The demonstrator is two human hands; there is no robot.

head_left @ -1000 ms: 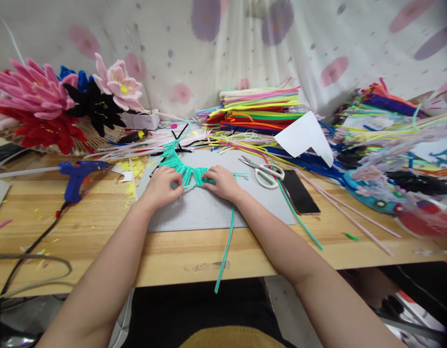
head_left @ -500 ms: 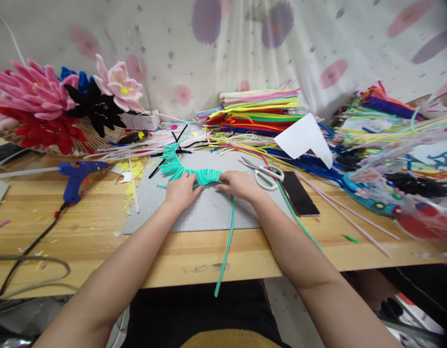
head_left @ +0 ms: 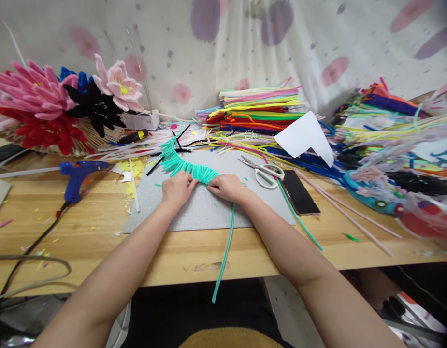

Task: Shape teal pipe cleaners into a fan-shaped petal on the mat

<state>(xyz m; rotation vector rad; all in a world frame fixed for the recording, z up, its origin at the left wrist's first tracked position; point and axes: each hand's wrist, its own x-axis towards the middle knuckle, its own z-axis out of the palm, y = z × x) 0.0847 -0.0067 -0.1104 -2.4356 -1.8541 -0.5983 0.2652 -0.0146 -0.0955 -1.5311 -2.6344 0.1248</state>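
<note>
A curved turquoise pipe-cleaner piece [head_left: 189,167], made of many looped strands, lies over a grey cutting mat [head_left: 205,215]. My left hand [head_left: 178,188] pinches its lower edge near the middle. Close beside it, my right hand [head_left: 228,187] pinches the same piece toward its right end, fingers closed. From under my right hand a long turquoise pipe cleaner [head_left: 226,256] hangs down past the table edge. Short black pipe cleaners [head_left: 178,142] stick out at the upper left end of the piece. Scissors with white handles [head_left: 266,176] rest on the mat right of my right hand.
A blue glue gun [head_left: 75,179] with its cable sits at left, below fuzzy flowers [head_left: 38,96]. Stacked pipe cleaners [head_left: 259,108], white paper [head_left: 305,137] and a black phone [head_left: 299,192] lie behind and right. Another person's limb shows at lower right.
My hands have come closer together, the right one moving left along the turquoise piece. The piece has straightened slightly, its left end shifting a little.
</note>
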